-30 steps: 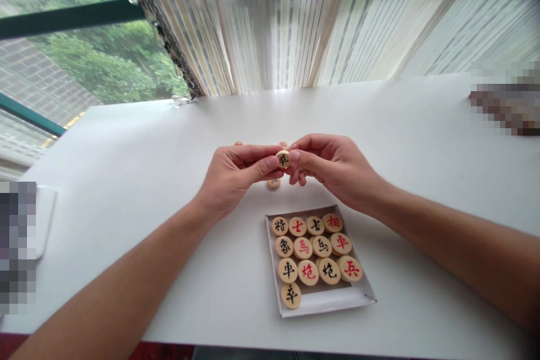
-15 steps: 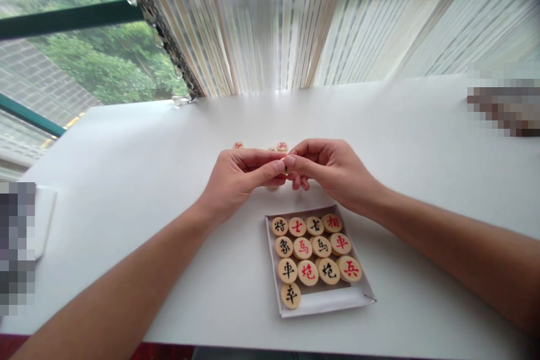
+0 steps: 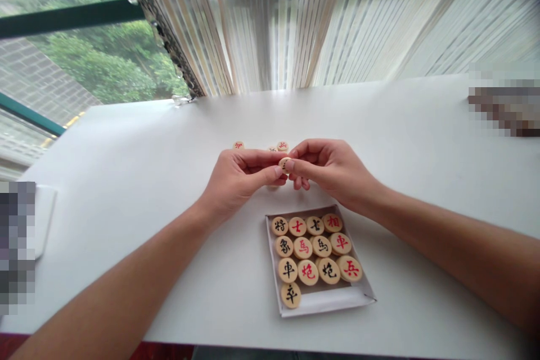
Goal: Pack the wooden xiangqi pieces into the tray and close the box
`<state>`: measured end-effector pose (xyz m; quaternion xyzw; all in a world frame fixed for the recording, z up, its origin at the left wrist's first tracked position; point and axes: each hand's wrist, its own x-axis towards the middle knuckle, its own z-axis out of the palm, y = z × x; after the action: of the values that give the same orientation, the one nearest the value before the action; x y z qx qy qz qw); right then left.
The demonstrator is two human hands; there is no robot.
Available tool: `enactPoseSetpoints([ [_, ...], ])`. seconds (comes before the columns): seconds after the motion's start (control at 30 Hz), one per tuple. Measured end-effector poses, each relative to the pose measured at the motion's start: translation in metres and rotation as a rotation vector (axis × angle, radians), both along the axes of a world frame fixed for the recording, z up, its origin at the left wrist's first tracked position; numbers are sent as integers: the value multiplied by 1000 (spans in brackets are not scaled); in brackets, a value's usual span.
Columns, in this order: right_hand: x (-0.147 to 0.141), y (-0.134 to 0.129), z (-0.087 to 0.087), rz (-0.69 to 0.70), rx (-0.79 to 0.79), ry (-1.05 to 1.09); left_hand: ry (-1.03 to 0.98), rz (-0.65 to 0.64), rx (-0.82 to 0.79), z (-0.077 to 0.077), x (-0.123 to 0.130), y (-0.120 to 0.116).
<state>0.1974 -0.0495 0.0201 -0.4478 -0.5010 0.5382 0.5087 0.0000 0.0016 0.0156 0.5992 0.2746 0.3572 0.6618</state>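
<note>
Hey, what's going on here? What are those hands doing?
A person is pinching a round wooden chess piece between the fingers of the left hand and right hand. More pieces sit in a white box on the white table, and a few lie beyond the hands.

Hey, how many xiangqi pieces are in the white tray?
13 xiangqi pieces: three rows of four in the white tray, plus one lone piece at the near left. Any lying beneath them would be hidden.
</note>
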Motion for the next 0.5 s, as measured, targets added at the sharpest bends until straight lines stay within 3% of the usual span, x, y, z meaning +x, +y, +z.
enactPoseSetpoints([
  [0.23, 0, 0, -3, 6, -50, 27, -39, -28, 44, 2, 3, -5],
  [0.5, 4, 2, -4, 129, -54, 193, -38, 10, 133, 3, 1, -3],
])
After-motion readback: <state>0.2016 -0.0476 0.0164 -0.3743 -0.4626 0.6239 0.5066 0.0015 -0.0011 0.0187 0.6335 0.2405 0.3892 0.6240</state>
